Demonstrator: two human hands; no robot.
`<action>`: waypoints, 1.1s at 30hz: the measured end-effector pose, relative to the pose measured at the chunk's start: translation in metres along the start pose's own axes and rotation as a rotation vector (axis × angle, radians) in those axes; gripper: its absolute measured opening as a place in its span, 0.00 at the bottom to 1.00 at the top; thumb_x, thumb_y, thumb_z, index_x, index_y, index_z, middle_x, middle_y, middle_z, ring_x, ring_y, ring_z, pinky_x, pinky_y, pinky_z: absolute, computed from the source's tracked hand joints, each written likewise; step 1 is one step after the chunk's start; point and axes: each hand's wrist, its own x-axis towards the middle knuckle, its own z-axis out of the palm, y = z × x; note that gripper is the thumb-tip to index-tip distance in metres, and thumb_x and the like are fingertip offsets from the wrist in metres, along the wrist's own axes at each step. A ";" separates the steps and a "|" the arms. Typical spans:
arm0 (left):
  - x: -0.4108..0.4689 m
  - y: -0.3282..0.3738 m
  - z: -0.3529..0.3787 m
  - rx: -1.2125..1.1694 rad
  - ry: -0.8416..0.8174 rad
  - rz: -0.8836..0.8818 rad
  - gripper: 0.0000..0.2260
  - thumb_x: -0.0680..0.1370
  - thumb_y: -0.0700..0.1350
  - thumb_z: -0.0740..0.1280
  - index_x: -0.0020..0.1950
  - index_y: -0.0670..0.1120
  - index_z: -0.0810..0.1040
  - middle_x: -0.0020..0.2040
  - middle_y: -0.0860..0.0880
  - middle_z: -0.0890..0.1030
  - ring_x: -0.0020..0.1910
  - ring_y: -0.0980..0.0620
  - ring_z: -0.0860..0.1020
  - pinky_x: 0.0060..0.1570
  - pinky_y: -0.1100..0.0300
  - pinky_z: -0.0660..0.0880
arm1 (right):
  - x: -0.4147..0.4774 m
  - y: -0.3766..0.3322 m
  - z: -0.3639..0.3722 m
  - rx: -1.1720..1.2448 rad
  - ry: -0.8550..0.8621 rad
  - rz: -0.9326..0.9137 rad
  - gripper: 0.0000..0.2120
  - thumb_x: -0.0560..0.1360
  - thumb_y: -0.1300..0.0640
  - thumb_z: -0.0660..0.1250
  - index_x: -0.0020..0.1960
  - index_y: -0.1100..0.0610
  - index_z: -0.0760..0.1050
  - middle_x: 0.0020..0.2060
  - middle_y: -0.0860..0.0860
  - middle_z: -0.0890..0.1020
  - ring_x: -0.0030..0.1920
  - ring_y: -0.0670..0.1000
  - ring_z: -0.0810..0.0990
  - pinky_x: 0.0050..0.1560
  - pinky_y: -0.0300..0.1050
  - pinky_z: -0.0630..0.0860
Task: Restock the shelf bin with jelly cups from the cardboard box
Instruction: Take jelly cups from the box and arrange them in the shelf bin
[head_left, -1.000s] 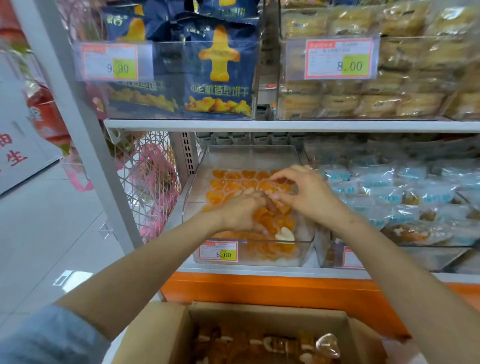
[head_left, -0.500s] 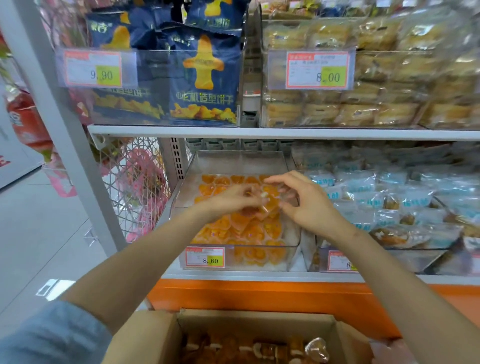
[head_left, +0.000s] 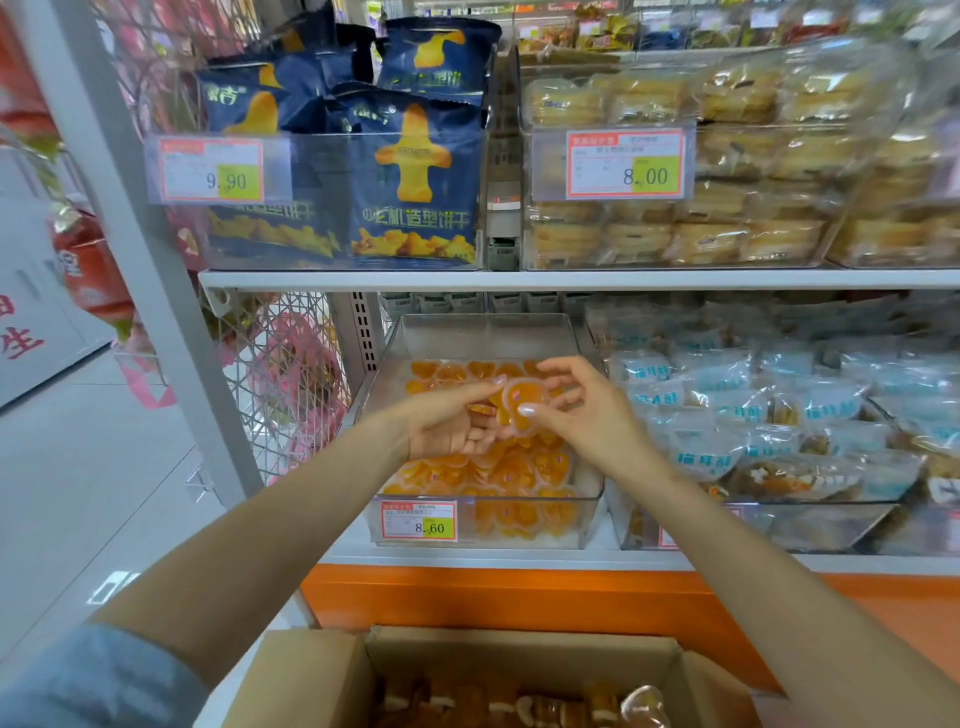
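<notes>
A clear plastic shelf bin on the lower shelf holds several orange jelly cups. Above the bin, my left hand lies palm up and cradles a few jelly cups in its curled fingers. My right hand pinches one orange jelly cup between thumb and fingers, just over the left palm. The open cardboard box sits at the bottom of the view with more jelly cups inside.
A price tag reading 8.60 is on the bin's front. A neighbouring bin of blue-white snack packets stands to the right. The upper shelf carries blue biscuit bags and wrapped cakes. A grey shelf post stands left.
Both hands have lifted from the cups in the bin; the left has turned palm up with cups in it, and the right now pinches one cup above it.
</notes>
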 end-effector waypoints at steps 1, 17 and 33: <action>-0.001 0.000 0.000 -0.036 0.000 0.002 0.11 0.79 0.50 0.60 0.44 0.45 0.75 0.33 0.45 0.82 0.32 0.55 0.81 0.30 0.67 0.76 | -0.001 0.000 0.002 -0.008 0.003 0.002 0.23 0.67 0.53 0.76 0.58 0.50 0.72 0.50 0.48 0.76 0.43 0.45 0.78 0.44 0.38 0.77; -0.017 -0.008 -0.021 0.906 0.472 0.562 0.11 0.77 0.44 0.67 0.57 0.41 0.75 0.48 0.50 0.77 0.45 0.56 0.74 0.37 0.75 0.70 | 0.012 -0.015 -0.017 -0.499 -0.203 -0.117 0.28 0.67 0.49 0.76 0.63 0.55 0.72 0.50 0.46 0.69 0.48 0.43 0.70 0.49 0.33 0.67; 0.000 -0.017 -0.057 1.496 0.307 0.521 0.15 0.76 0.48 0.67 0.62 0.47 0.74 0.63 0.47 0.72 0.62 0.48 0.71 0.55 0.60 0.65 | 0.036 0.006 0.036 -0.964 -0.596 0.036 0.32 0.68 0.48 0.74 0.68 0.56 0.68 0.61 0.54 0.70 0.61 0.55 0.71 0.57 0.42 0.70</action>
